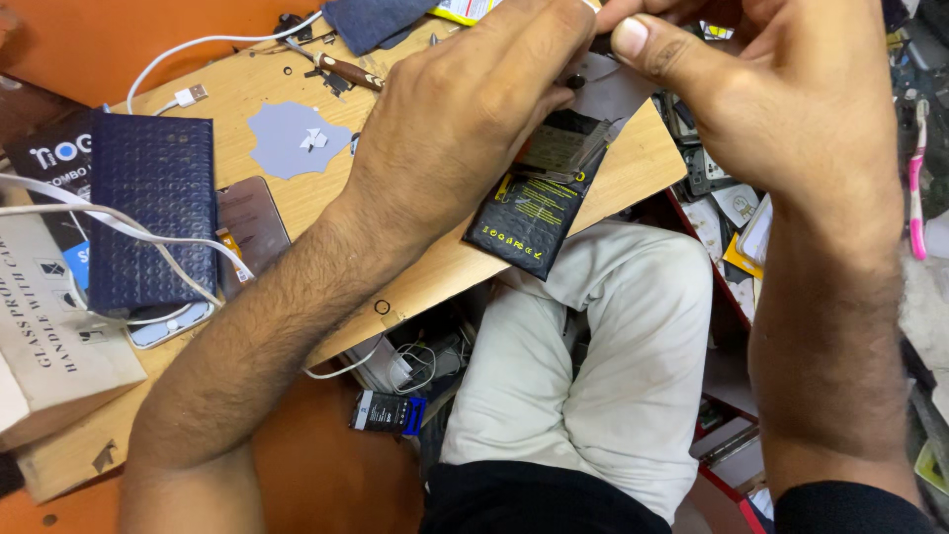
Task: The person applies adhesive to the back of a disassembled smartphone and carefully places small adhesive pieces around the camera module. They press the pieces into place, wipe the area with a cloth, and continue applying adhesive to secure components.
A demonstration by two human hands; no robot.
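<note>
While over the wooden board (435,277), both hands (633,69) pinched on black phone battery (534,203), blue bubble pouch (153,213) w/ phone.

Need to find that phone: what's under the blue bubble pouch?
A pale phone edge pokes out below the pouch, with a white cable across the top. The rest of the phone is covered.

Right hand (791,89) fingertips cut off; left hand (465,109) grip hidden.

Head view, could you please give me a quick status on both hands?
Left hand and right hand pinching a small part together over the black phone battery. Battery on wooden board. Nothing blocking.
</note>
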